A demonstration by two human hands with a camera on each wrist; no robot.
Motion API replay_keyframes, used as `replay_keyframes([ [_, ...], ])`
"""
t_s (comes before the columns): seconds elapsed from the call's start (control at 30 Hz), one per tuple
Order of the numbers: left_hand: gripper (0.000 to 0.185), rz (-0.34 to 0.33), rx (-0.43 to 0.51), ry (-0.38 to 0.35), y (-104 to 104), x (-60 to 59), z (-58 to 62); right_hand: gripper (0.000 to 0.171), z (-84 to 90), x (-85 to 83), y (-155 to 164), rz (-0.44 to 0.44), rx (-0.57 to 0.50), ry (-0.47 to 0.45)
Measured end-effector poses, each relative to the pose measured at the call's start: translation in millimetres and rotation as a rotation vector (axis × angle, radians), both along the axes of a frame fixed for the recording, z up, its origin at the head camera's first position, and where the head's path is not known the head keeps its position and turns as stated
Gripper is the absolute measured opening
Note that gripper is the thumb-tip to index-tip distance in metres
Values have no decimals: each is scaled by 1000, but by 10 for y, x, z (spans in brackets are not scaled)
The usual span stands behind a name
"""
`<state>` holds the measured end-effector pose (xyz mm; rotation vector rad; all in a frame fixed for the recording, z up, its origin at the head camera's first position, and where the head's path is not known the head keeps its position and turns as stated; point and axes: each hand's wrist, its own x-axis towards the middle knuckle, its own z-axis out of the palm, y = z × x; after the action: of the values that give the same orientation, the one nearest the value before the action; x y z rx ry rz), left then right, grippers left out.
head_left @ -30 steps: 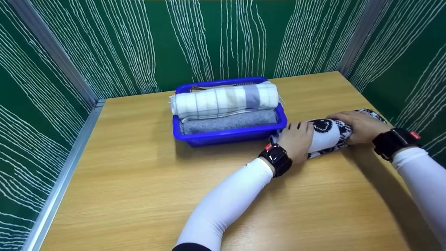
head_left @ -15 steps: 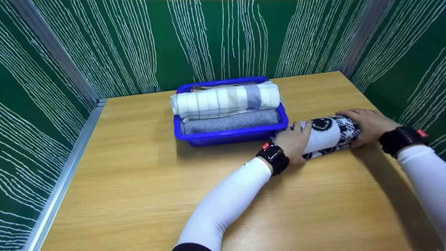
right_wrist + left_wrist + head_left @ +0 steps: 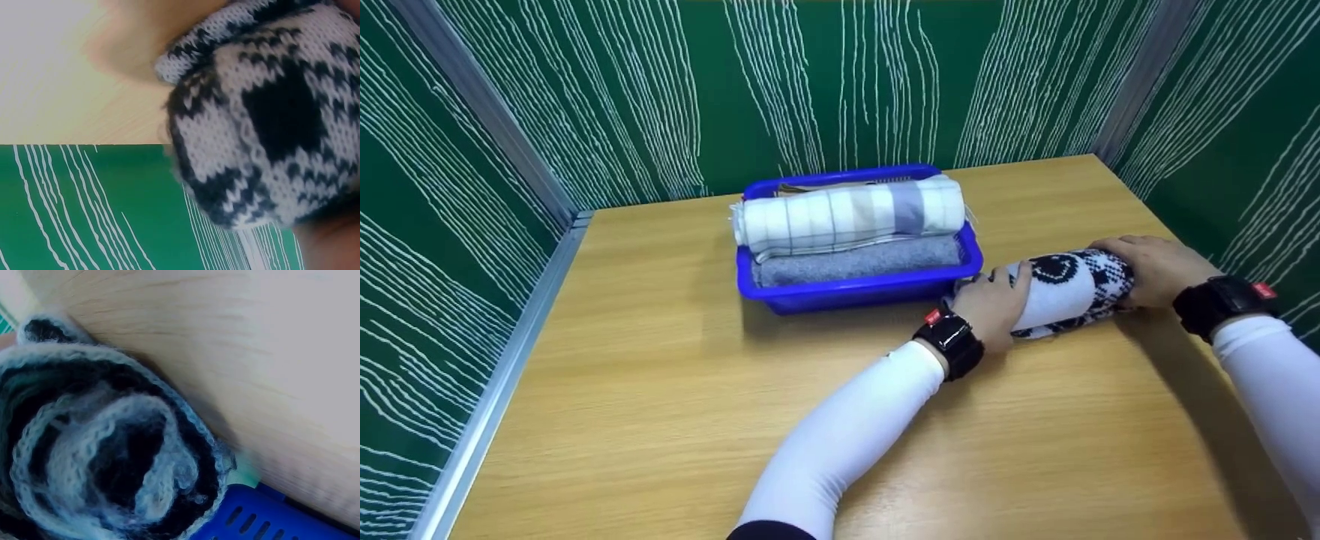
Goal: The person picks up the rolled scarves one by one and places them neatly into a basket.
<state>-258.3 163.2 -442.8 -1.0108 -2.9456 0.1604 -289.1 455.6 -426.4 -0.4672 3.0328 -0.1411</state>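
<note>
- Rolled knitted cloth (image 3: 1065,289), black and white, lay on the wooden table (image 3: 675,390) just right of the blue basket (image 3: 855,289), its near end close against the basket's corner.
- Left hand (image 3: 994,307) gripped the roll's left end, fingers curled over it.
- Right hand (image 3: 1155,266) held the right end, fingers wrapped over the top.
- Inside the basket lay a grey folded towel (image 3: 855,262), with a white checked roll (image 3: 847,214) on top.
- Green patterned walls (image 3: 825,82) enclosed the table.
</note>
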Motion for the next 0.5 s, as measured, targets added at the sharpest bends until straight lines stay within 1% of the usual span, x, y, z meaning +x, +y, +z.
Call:
replay_keyframes([
  [0.13,116,-2,5,-1,-6,11,10,103,-19,14,6,19,3,-6],
  [0.3,115,-5,13,5,-23,27,16,111,-64,32,19,49,18,17],
  [0.37,114,-6,11,11,-23,30,17,109,-80,42,20,57,21,39],
  [0.5,115,-5,-7,37,-19,41,23,94,-101,59,15,76,9,111],
])
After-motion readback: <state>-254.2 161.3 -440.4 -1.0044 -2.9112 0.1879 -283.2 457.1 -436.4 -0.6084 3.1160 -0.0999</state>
